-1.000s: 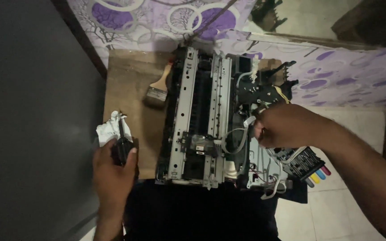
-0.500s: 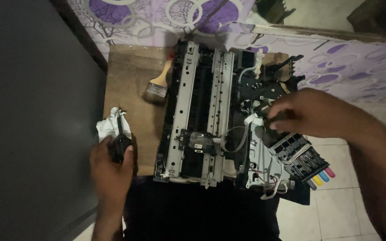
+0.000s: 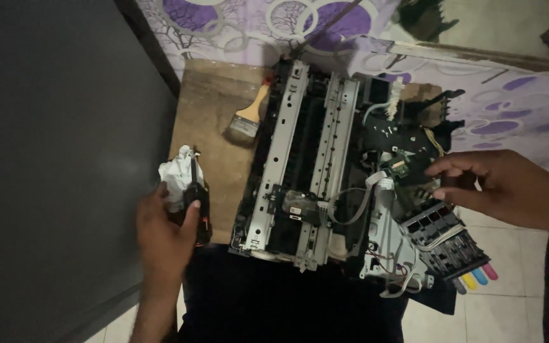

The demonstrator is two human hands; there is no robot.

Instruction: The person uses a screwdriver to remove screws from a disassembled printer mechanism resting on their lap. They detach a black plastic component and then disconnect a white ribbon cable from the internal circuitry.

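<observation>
Two hands at a stripped printer

The left hand [image 3: 168, 232] grasps a dark tool [image 3: 197, 202] against a white rag [image 3: 176, 173]; a brush [image 3: 249, 117] lies beyond it. The right hand [image 3: 500, 187], fingers loose and empty, hovers beside the printer frame [image 3: 316, 171], just above the cartridge block [image 3: 446, 244].

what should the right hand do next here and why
Probably close the fingers on the small dark part beside the circuit board. The right hand hovers open there, fingertips apart, gripping nothing, while the left hand already holds a dark tool by the white rag.
</observation>
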